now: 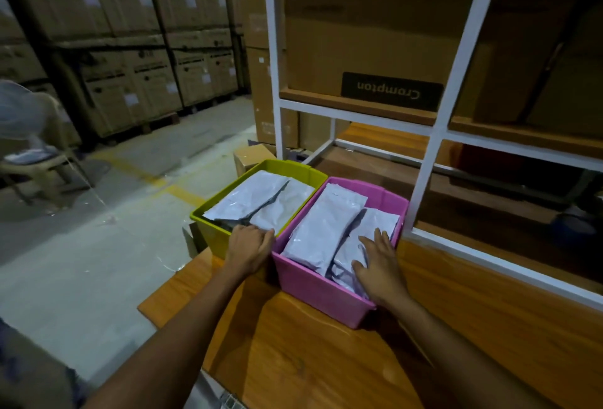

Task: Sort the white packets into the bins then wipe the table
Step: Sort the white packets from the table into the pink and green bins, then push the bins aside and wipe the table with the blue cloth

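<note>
White packets point(321, 222) are lying in the pink bin point(313, 284) and green bin point(212, 229) on the counter point(293, 359). The left hand point(249, 247) is curling over the green rim; the right hand point(378, 265) is pressing spread on a packet.

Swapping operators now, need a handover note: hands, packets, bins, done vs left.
Left hand: resting on the near rim of the green bin, not visibly holding anything.
Right hand: flat on a white packet in the pink bin, fingers spread.
Both bins hold packets; none lie on the visible table.
Done: sorting, apparently. Left: wiping; no cloth in view.
</note>
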